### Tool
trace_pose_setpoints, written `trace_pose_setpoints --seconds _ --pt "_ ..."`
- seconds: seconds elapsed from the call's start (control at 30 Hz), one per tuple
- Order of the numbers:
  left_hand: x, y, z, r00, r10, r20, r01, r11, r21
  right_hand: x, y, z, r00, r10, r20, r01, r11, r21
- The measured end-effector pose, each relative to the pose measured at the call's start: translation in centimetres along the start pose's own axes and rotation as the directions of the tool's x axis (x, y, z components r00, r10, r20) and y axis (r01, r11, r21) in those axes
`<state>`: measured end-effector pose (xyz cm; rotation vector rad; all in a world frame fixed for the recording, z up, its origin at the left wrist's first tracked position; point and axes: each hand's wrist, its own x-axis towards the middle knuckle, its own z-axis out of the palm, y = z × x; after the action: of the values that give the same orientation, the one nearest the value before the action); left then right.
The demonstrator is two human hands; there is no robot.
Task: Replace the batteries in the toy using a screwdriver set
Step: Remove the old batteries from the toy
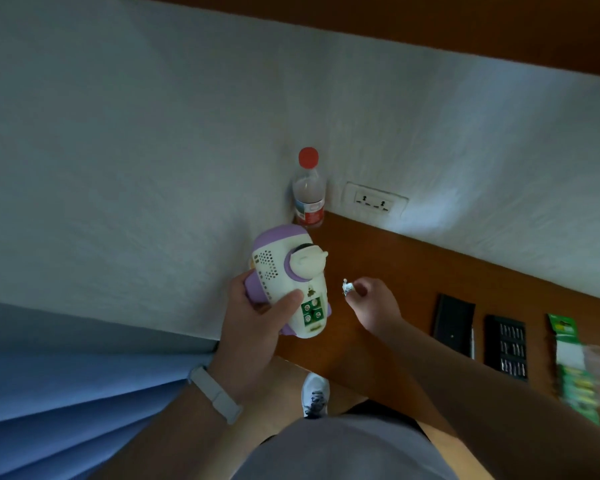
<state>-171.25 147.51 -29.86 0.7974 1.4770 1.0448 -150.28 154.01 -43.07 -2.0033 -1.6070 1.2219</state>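
Observation:
My left hand [257, 327] grips a white and purple toy [291, 282] and holds it above the left end of the wooden desk. The toy's battery bay [313, 310] lies uncovered, with green batteries sitting inside. To the right of the toy, my right hand [371, 306] pinches a small shiny object [347, 288] between its fingertips; I cannot tell what it is. On the desk to the right lie a black case lid [453, 323], a black tray of screwdriver bits [506, 346] and a green pack of batteries [577, 367].
A plastic bottle [308, 192] with a red cap stands in the corner against the white wall. A wall socket [374, 201] sits just above the desk [395, 258]. Blue cloth [66, 393] hangs at the lower left. My shoe [315, 396] shows below the desk edge.

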Motion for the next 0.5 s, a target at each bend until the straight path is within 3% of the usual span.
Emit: trace_pose_setpoints --seconds 0.2,0.5 --pt "0.1 -0.4 -0.3 1.000 -0.025 0.007 0.024 0.999 0.039 1.6 -0.5 1.2 0.999 -0.021 0.028 0.022 0.999 -0.040" --pt "0.5 0.6 1.4 0.998 -0.014 0.069 0.012 1.000 0.029 -1.1 0.0 -1.4 1.000 -0.002 -0.008 0.003 0.994 0.108"
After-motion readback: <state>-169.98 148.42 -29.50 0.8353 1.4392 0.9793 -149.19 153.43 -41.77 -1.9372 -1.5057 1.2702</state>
